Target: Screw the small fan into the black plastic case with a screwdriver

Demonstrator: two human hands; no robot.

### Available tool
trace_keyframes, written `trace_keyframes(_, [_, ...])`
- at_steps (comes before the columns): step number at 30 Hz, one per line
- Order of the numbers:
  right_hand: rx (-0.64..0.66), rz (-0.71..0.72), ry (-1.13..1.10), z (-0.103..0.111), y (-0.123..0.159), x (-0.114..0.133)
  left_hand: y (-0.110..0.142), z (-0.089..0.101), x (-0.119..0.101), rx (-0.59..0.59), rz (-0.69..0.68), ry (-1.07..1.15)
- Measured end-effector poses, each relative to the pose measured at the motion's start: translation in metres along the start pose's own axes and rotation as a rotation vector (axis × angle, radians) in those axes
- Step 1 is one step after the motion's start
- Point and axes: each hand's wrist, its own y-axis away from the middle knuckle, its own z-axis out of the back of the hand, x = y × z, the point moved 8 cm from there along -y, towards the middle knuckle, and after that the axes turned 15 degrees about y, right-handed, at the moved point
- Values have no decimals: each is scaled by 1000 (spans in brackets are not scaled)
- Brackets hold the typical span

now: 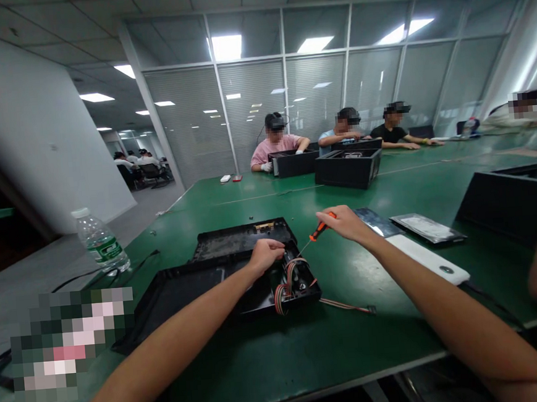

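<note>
My right hand [344,221] is closed round the handle of an orange and black screwdriver [318,228]. The thin shaft slants down and left into an open black case [253,299] on the table. My left hand [266,255] is over the case with its fingertips pinched together; whatever they hold, if anything, is too small to make out. Below the screwdriver tip, a striped ribbon of wires [289,280] loops over metal parts in the case's right end. Behind it lies a black panel [238,238] with a brass-coloured piece.
A loose cable with a plug [348,305] trails right of the case. A white device [429,259] and a hard drive [427,229] lie at right. A water bottle [102,242] stands at left. Across the green table [249,193], several people work at black computer cases [347,169].
</note>
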Motion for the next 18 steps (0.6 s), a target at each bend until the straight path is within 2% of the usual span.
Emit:
trace_keyframes(2, [-103, -130, -131, 2, -2, -22, -1, -3, -9, 85, -71, -197])
trace_keyframes(4, [-153, -208, -267, -2, -1, -35, 1, -11, -23, 200, -221, -433])
trace_keyframes(7, [-135, -226, -385, -12, 0, -36, 11, -27, -41, 383, -467, -714])
trace_keyframes(9, [-118, -206, -407, -16, 1, -31, 16, -33, -42, 459, -525, -831])
trace_keyframes(13, [-101, -197, -508, -20, 3, -22, 19, -35, -39, 491, -537, -922])
trace_keyframes(16, [-129, -230, -728, -23, 2, -22, 22, -36, -42, 514, -570, -865])
trace_keyframes(18, [-135, -249, -901, -27, 1, -24, 22, -36, -48, 489, -587, -827])
